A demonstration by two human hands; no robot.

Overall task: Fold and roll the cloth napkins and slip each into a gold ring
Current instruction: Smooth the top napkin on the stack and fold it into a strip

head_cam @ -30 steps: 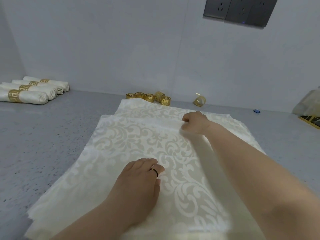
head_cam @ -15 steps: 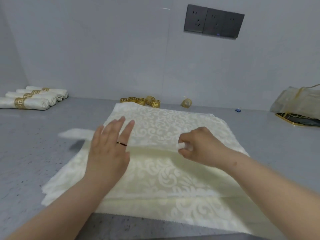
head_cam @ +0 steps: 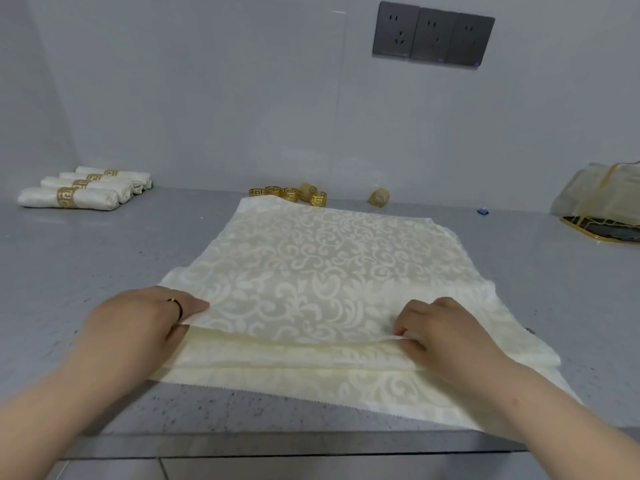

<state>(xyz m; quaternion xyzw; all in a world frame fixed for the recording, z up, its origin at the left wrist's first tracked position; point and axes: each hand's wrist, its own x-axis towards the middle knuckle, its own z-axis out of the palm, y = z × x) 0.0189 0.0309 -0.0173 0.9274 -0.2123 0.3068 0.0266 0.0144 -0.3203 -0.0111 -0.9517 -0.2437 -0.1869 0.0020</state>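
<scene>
A stack of cream damask napkins lies flat on the grey counter in front of me. The top napkin's near edge is held at both corners: my left hand pinches the near left corner, and my right hand pinches the near right corner. Both corners sit low, just above the stack. Several loose gold rings stand in a row behind the stack by the wall, with one more gold ring to their right. Several rolled napkins in gold rings lie at the far left.
A mesh pouch on a gold-rimmed dark tray sits at the far right. A small blue object lies near the wall. Dark wall sockets are mounted above. The counter's front edge runs just below the stack.
The top napkin's far edge has been brought toward me. My right hand carried it from the far side to the near right corner. My left hand moved from pressing the cloth to pinching the near left corner.
</scene>
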